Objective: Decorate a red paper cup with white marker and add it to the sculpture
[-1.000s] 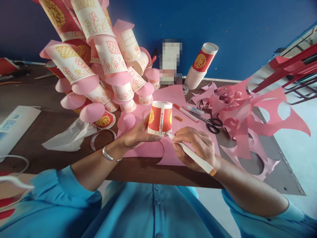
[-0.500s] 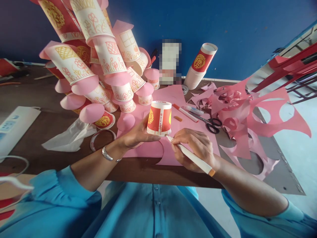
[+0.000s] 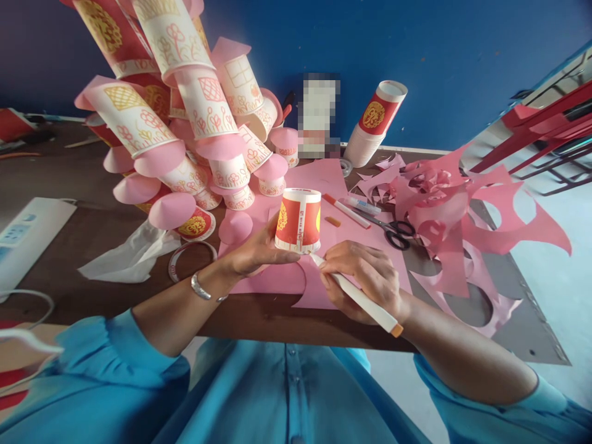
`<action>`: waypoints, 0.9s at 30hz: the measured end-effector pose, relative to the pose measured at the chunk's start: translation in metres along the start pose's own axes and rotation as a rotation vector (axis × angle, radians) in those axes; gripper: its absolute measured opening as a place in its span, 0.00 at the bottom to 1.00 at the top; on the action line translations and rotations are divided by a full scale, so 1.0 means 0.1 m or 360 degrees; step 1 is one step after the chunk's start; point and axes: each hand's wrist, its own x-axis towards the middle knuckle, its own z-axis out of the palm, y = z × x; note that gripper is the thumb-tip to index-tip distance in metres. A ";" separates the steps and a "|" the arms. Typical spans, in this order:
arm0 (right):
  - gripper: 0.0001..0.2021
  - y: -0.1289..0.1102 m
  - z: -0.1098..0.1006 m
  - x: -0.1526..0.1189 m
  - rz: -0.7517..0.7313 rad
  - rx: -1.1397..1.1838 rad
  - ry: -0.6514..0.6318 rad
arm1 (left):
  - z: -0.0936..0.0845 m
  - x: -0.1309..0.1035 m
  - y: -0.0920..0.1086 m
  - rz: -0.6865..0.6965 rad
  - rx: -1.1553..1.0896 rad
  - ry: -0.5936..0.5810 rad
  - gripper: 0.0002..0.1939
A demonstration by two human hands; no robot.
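Observation:
A red and white paper cup (image 3: 300,222) with gold patterns is held upside down over pink paper. My left hand (image 3: 256,250) grips it from the left, thumb along its lower edge; the other fingers are mostly hidden behind it. In my right hand (image 3: 363,274) is a white marker pen (image 3: 365,302) with an orange end. The marker's tip is at the cup's lower right rim. An orange pen cap (image 3: 332,221) and a second marker with a red end (image 3: 349,213) lie on the pink paper (image 3: 319,176) just beyond.
Pink-roofed decorated cups (image 3: 206,102) form a tall stack at the left. Black scissors (image 3: 400,234) and cut pink paper scraps (image 3: 462,216) lie to the right. A stack of cups (image 3: 377,120) leans near the blue wall. A power strip (image 3: 34,237) sits far left.
Very little differs. The marker has shifted slightly at the cup's lower rim, and its orange end sits a touch lower. The cup stays nearly in place.

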 end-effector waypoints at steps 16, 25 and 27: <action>0.09 0.01 0.02 -0.01 -0.0022 -0.0060 -0.0014 | 0.01 0.02 0.02 0.0010 0.0043 -0.0086 0.39; 0.09 0.00 0.01 0.00 -0.0015 -0.0056 -0.0034 | -0.01 0.01 0.00 0.0007 0.0096 -0.0091 0.40; 0.08 0.00 0.01 0.00 -0.0008 -0.0043 -0.0051 | -0.02 0.00 0.00 -0.0005 0.0105 -0.0078 0.40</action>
